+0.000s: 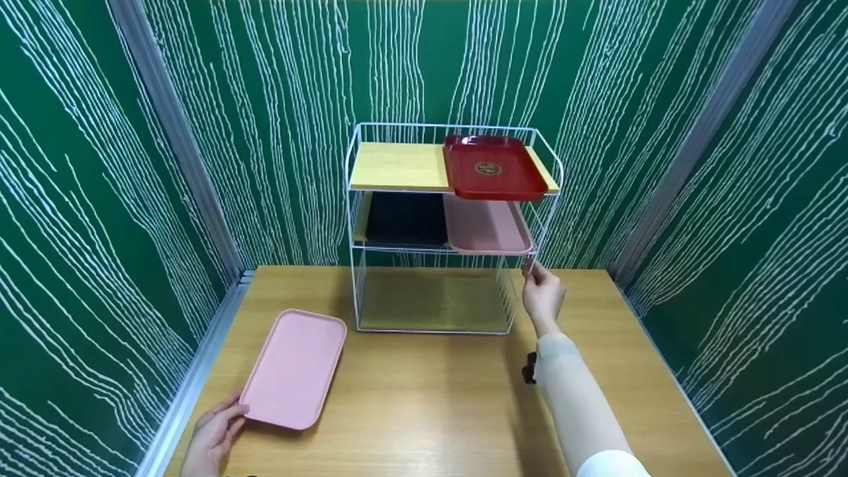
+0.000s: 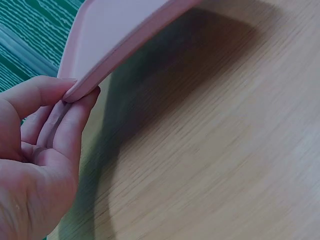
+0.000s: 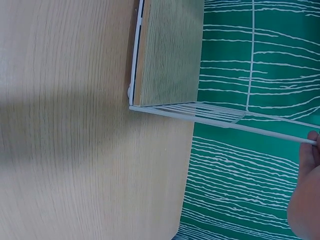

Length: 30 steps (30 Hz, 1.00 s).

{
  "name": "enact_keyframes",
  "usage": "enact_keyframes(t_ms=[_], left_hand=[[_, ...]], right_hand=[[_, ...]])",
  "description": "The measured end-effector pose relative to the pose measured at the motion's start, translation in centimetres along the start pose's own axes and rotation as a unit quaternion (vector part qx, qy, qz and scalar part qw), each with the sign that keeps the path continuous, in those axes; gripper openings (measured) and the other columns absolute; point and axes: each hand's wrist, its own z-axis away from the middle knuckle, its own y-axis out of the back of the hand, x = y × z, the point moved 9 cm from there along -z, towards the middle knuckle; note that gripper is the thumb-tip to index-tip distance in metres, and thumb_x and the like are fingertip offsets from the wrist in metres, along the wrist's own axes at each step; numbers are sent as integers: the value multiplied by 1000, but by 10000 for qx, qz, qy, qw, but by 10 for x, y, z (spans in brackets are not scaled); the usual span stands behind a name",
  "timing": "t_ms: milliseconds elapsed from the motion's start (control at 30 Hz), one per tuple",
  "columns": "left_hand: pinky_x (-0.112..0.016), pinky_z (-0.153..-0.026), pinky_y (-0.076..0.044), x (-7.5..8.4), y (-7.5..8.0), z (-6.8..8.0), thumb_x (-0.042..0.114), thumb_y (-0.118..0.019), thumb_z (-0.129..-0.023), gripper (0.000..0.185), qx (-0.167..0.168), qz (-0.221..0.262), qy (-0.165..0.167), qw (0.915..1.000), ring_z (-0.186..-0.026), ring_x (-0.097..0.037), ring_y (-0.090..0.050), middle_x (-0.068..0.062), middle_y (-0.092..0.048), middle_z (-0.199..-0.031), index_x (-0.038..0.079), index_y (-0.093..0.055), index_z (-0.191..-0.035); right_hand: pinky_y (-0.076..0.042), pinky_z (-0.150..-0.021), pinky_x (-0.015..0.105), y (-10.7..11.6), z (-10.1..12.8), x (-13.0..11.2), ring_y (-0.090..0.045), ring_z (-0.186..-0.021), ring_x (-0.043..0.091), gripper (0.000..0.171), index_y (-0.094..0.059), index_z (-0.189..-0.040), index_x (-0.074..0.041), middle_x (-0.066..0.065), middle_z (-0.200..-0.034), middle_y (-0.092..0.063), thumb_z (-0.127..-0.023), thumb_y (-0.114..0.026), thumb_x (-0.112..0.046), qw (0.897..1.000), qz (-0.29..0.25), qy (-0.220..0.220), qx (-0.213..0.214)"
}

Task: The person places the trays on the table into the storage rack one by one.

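My left hand (image 1: 213, 430) pinches the near left corner of a pink rectangular tray (image 1: 295, 371), thumb on top and fingers beneath. In the left wrist view the tray is raised off the table and throws a shadow on the wood. Further back stands a white wire rack (image 1: 434, 332) with three levels. My right hand (image 1: 544, 295) holds its front right post (image 3: 215, 123) just below the middle shelf; only part of that hand shows in the right wrist view. Close above it, a second pink tray (image 1: 490, 226) lies on the middle shelf.
A dark red tray (image 1: 500, 173) with a gold emblem sits on the rack's top board (image 1: 401, 165), jutting over the front edge. A black tray (image 1: 405, 218) lies left on the middle shelf. Green walls (image 1: 291, 132) enclose the wooden table (image 1: 424, 411). A small black object (image 1: 529, 368) is by the right forearm.
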Motion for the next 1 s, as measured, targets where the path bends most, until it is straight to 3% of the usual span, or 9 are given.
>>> enact_keyframes(t_ms=[67, 167, 267, 400, 633, 1000], left_hand=[[-23, -92, -60, -3, -3, 0, -14, -67, -94, 36, -18, 102, -10, 9999, -96, -1, -70, 13, -73, -112, 13, -82, -113], [-24, -93, -60, -6, -9, 0, -14, -67, -94, 37, -59, 22, -65, 10000, -96, -2, -71, 9, -73, -118, 3, -77, -125], [-24, -93, -60, -9, -16, 0, -14, -68, -93, 45, -94, -193, -102, 9997, -97, -3, -70, 1, -71, -129, -8, -65, -138], [-25, -94, -60, -12, -25, -1, -16, -68, -91, 53, -75, -344, -86, 9993, -97, -4, -70, -12, -67, -140, -17, -54, -143], [-26, -91, -61, -20, -45, 1, -15, -70, -90, 58, -110, -567, 3, 9983, -101, -7, -68, -10, -70, -132, -17, -52, -145], [-30, -91, -62, -31, -73, 1, -17, -69, -88, 53, -282, -739, -48, 9969, -109, -19, -68, -24, -66, -139, -17, -58, -140]], right_hand=[[-59, -89, 41, -1, 1, 1, -72, -103, 25, 25, -79, -128, -10, 11, -119, -79, -107, -66, -11, 10000, -44, -52, -28], [-60, -92, 42, -2, 2, 1, -73, -106, 26, 25, -78, -129, -9, 12, -120, -79, -107, -65, -10, 9999, -113, -76, -73], [-60, -96, 43, -3, 2, -1, -73, -109, 27, 26, -77, -130, -8, 13, -122, -78, -107, -65, -10, 9998, -184, -50, -92], [-60, -93, 44, -2, 2, -4, -74, -106, 28, 23, -79, -125, -6, 14, -118, -79, -107, -65, -9, 9999, -68, 134, -5], [-59, -85, 45, 1, 3, -7, -74, -99, 30, 21, -80, -120, -4, 16, -112, -80, -105, -65, -3, 9995, 51, 307, 113], [-57, -85, 42, 1, 1, -5, -72, -97, 28, 19, -81, -116, -6, 13, -112, -80, -105, -65, -5, 9996, 106, 241, 73]])
